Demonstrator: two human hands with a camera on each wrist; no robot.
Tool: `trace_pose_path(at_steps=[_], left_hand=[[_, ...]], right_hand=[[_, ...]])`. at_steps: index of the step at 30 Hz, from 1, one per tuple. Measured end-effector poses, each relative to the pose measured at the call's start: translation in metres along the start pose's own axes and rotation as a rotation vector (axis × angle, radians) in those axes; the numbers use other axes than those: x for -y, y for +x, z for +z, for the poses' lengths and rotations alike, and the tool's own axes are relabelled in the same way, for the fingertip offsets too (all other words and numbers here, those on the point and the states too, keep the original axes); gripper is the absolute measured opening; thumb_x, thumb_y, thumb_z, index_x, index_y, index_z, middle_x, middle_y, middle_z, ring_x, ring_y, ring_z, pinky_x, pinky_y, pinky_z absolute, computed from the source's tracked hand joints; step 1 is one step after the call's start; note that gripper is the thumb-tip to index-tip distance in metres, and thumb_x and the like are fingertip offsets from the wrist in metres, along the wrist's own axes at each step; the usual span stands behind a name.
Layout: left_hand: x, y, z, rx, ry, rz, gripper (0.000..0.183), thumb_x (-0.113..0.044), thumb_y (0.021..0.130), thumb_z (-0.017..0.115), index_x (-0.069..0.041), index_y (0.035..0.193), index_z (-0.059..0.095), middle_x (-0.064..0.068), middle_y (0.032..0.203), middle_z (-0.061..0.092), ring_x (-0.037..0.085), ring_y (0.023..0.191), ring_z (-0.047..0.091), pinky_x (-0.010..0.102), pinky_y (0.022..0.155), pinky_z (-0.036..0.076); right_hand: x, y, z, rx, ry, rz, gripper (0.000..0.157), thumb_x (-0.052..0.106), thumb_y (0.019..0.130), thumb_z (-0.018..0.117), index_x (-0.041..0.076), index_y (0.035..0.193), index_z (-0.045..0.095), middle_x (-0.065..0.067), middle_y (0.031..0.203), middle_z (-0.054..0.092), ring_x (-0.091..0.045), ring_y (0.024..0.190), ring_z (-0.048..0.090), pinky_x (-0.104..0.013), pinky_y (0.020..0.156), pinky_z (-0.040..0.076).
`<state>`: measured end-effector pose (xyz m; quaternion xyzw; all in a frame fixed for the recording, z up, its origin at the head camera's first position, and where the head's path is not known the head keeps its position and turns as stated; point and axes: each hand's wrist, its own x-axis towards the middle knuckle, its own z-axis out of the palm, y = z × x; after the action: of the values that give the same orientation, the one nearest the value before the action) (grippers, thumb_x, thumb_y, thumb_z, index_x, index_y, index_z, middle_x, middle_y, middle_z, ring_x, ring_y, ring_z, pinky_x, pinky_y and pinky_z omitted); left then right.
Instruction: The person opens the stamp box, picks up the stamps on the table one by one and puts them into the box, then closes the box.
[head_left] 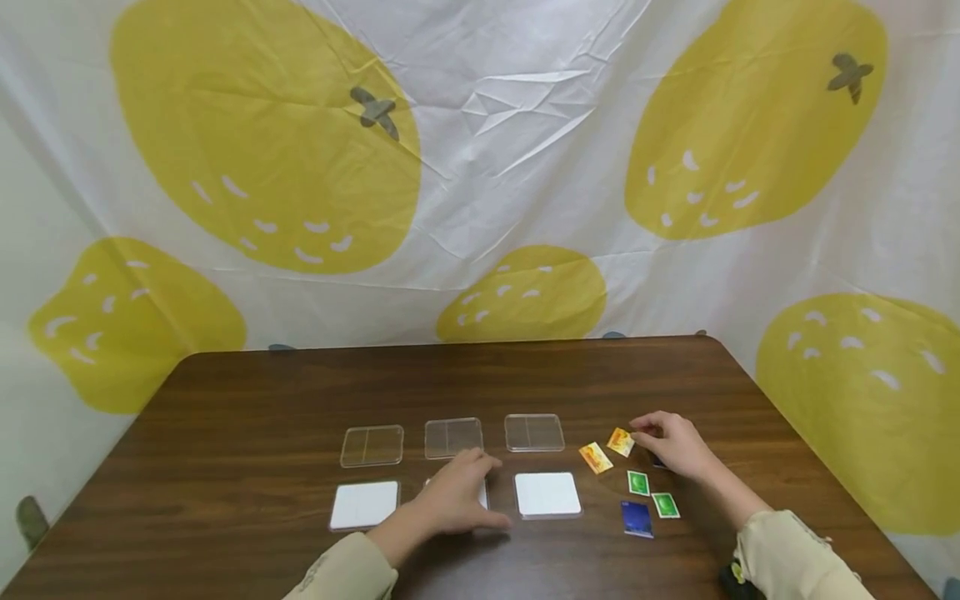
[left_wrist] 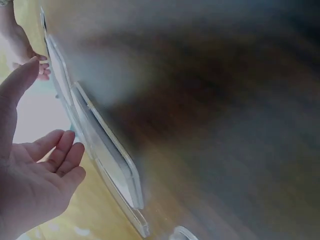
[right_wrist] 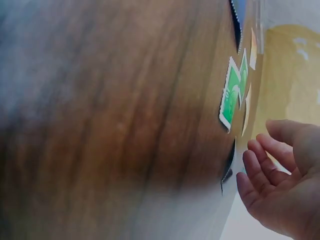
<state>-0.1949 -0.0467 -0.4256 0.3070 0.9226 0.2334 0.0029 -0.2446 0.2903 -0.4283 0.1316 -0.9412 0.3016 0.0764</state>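
Observation:
My left hand (head_left: 455, 493) hovers over the middle white-lined clear case, hiding most of it; its fingers are spread and hold nothing. In the left wrist view, the left hand (left_wrist: 37, 185) is beside the edge of a flat case (left_wrist: 112, 155). My right hand (head_left: 677, 443) is above the stamps on the right, fingertips close to an orange stamp (head_left: 620, 442). The right wrist view shows loosely bent fingers (right_wrist: 257, 170) with nothing between them. A dark blue stamp (head_left: 659, 462) lies partly hidden under that hand. Two green stamps (head_left: 638, 483) lie just nearer.
Another orange stamp (head_left: 596, 457) and a blue stamp (head_left: 637, 518) lie nearby. White-lined cases stand left (head_left: 365, 505) and right (head_left: 547, 495) of my left hand. Behind is a row of three clear plastic lids (head_left: 533, 432). A lemon-print cloth (head_left: 517, 183) hangs behind the table (head_left: 255, 392).

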Motion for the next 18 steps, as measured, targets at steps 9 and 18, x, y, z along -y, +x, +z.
trace_pose_path(at_steps=[9, 18], left_hand=[[0.000, 0.008, 0.006, 0.031, -0.009, 0.012, 0.058, -0.043, 0.064, 0.077, -0.005, 0.106, 0.061, 0.002, 0.099, 0.057, 0.016, 0.093, 0.051, 0.028, 0.084, 0.044], [-0.006, 0.011, 0.013, 0.046, 0.003, -0.015, 0.057, -0.042, 0.065, 0.077, -0.007, 0.107, 0.061, -0.001, 0.096, 0.055, 0.011, 0.089, 0.049, 0.025, 0.079, 0.044]], right_hand=[[-0.005, 0.004, 0.002, 0.014, -0.039, 0.052, 0.018, 0.011, 0.078, 0.067, -0.003, 0.090, 0.068, -0.005, 0.076, 0.064, -0.012, 0.066, 0.053, -0.026, 0.057, 0.042], [-0.007, 0.002, 0.004, 0.028, -0.055, 0.066, 0.026, 0.017, 0.074, 0.073, -0.002, 0.091, 0.069, -0.007, 0.081, 0.063, -0.015, 0.071, 0.053, -0.030, 0.061, 0.043]])
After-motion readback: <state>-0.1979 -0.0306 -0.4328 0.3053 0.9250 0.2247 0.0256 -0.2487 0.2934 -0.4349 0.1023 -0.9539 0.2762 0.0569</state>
